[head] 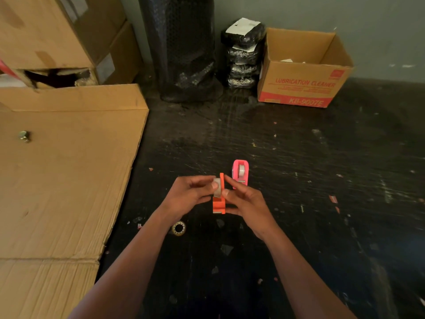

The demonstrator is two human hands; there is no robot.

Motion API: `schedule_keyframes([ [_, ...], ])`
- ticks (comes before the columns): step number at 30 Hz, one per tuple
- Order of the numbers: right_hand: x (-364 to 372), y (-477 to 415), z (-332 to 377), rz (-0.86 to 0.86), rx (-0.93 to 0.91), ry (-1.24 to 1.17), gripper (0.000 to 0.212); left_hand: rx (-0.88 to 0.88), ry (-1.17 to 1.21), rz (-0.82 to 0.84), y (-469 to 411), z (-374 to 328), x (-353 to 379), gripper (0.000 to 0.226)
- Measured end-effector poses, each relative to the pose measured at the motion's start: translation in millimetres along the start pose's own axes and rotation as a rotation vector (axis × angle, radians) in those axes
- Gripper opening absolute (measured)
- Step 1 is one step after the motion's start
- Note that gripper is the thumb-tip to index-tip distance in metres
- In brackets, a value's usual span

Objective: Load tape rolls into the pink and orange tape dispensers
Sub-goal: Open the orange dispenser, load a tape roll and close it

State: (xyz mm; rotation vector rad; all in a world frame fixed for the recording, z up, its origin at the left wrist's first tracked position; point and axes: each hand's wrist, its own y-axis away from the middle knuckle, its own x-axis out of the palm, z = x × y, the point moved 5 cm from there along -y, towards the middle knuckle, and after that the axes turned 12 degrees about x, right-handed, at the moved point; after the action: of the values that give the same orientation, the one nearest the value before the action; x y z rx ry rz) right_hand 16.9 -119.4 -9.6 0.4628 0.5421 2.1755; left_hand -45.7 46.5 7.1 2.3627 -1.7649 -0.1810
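Observation:
The orange tape dispenser (pixel 218 205) is held above the dark floor between both hands. My left hand (pixel 190 194) pinches a clear tape roll (pixel 217 187) against the dispenser's left side. My right hand (pixel 247 201) grips the dispenser from the right, thumb on its edge. The pink tape dispenser (pixel 240 172) stands on the floor just behind, with a tape roll inside it. Another clear tape roll (pixel 179 228) lies flat on the floor below my left wrist.
Flattened cardboard (pixel 64 176) covers the floor at the left, with a small metal bolt (pixel 24 136) on it. An open cardboard box (pixel 305 70), black wrapped bundles (pixel 243 54) and a black bubble-wrap roll (pixel 181 49) stand along the back wall.

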Motion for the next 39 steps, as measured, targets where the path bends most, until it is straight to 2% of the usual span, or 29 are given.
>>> schedule_keyframes([
  [6,-2,-7,-10,0.007,0.073,-0.026,0.045,-0.007,-0.052,0.013,-6,9,-4,0.032],
  [8,-3,-10,-15,-0.002,0.101,-0.070,0.043,-0.046,-0.035,-0.062,-11,20,-9,0.030],
  [9,-4,-12,-18,-0.014,0.117,-0.087,0.043,-0.052,-0.097,-0.132,-15,28,-16,0.031],
  [12,-6,-19,-25,-0.050,0.178,-0.104,0.043,-0.059,-0.582,-0.279,-28,54,-42,0.050],
  [15,-9,-24,-30,-0.069,0.213,-0.100,0.044,-0.156,-0.838,-0.293,-34,73,-56,0.071],
  [17,-11,-26,-32,-0.079,0.224,-0.107,0.045,-0.181,-0.948,-0.237,-40,80,-56,0.077],
  [20,-12,-27,-33,-0.082,0.229,-0.113,0.046,-0.158,-1.026,-0.146,-47,83,-48,0.074],
  [24,-11,-28,-34,-0.076,0.229,-0.104,0.046,-0.123,-1.044,-0.127,-50,81,-42,0.052],
  [26,-10,-28,-34,-0.072,0.230,-0.110,0.046,-0.123,-0.989,-0.124,-51,80,-41,0.045],
  [28,-10,-27,-32,-0.078,0.226,-0.112,0.046,-0.106,-0.818,-0.138,-50,78,-42,0.047],
  [34,-13,-22,-25,-0.105,0.187,-0.112,0.044,-0.061,-0.009,-0.165,-32,51,-20,0.043],
  [36,-13,-21,-20,-0.107,0.160,-0.108,0.043,-0.028,0.114,-0.134,-23,37,-13,0.040],
  [39,-14,-19,-13,-0.094,0.126,-0.109,0.045,-0.006,0.158,-0.098,-15,27,-6,0.041],
])
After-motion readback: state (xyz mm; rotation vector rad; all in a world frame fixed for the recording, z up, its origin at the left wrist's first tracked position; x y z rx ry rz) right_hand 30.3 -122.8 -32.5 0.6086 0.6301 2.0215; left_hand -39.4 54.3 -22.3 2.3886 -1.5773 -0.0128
